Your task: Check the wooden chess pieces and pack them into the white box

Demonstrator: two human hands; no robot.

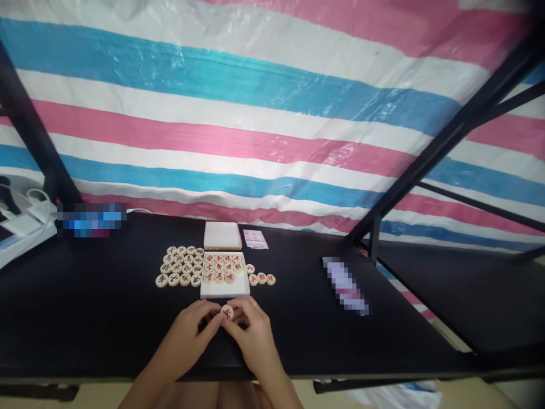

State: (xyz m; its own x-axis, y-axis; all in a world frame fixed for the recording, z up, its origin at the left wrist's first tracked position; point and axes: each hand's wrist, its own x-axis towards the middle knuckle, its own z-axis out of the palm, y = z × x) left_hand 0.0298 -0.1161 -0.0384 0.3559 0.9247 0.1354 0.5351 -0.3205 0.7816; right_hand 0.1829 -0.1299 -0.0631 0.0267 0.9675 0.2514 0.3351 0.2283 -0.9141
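Between the fingertips of both hands is a round Chinese chess piece (227, 312) with a red character facing up. My left hand (196, 326) pinches its left side, and my right hand (251, 324) grips the right side. Just beyond them lies a white box tray (225, 290) holding rows of red-character pieces (219, 267). A few more red pieces (261, 278) rest on the table right of the tray. To the left, black-character pieces (179, 267) stand in neat rows on the table.
Behind the tray sits the white box lid (222, 234), with a pink-and-white card (256, 239) beside it. A blurred-out object (346, 285) lies to the right, another (91, 220) at back left. Black metal posts (426, 145) flank the black table (106, 324); a striped sheet (238, 130) hangs behind.
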